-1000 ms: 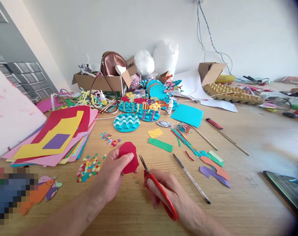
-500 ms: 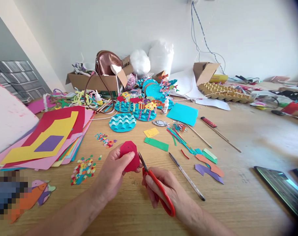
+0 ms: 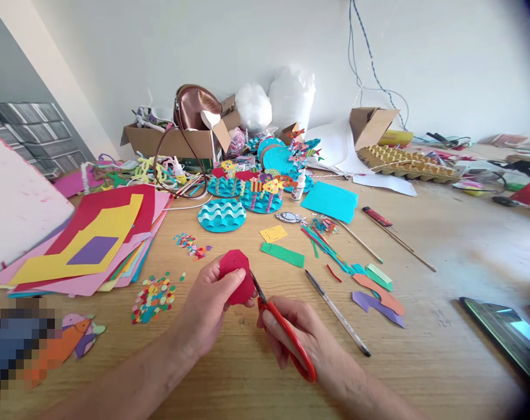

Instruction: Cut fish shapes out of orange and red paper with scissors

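Between thumb and fingers, my left hand (image 3: 212, 291) pinches a rounded piece of red paper (image 3: 237, 268) with angular cut edges, held above the table. My right hand (image 3: 291, 326) grips red-handled scissors (image 3: 291, 333), its fingers through and around the handles. The blades reach the right edge of the red paper and look closed together or nearly so. Just right of the scissors lies a pen (image 3: 338, 314). Beyond the hands are a green paper strip (image 3: 283, 255) and a small yellow paper piece (image 3: 274, 234).
Colored paper sheets (image 3: 63, 265) are stacked at left, near scattered paper dots (image 3: 153, 300). Fish-topped blue discs (image 3: 260, 201) and a glue bottle (image 3: 298, 188) stand behind. Orange and purple scraps (image 3: 379, 303), wooden sticks (image 3: 361, 242) and a phone (image 3: 499, 332) lie to the right.
The scissor blades have come closer together at the red paper's right edge. The whole view has shifted slightly, with things appearing a little farther right.
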Available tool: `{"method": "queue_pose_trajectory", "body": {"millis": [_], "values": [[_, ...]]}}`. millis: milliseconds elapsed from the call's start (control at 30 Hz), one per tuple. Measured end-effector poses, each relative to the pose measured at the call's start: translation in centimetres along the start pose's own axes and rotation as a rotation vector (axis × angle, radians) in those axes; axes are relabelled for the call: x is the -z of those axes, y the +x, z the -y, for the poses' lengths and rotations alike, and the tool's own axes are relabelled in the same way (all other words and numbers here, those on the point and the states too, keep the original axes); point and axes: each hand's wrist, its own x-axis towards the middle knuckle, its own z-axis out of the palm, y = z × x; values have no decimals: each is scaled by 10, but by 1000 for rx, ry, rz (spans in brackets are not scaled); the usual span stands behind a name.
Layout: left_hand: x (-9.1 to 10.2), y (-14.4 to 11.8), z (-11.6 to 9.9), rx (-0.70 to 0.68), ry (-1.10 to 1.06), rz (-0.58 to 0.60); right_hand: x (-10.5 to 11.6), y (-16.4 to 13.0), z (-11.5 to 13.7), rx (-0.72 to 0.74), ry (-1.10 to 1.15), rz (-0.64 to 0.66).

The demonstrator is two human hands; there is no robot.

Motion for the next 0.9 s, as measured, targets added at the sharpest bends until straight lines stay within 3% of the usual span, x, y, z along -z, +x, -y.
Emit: {"method": "queue_pose_trajectory", "body": {"millis": [900], "values": [[0,0,3,-7,-16,2,-2,2,-10,24,21,-3]]}}
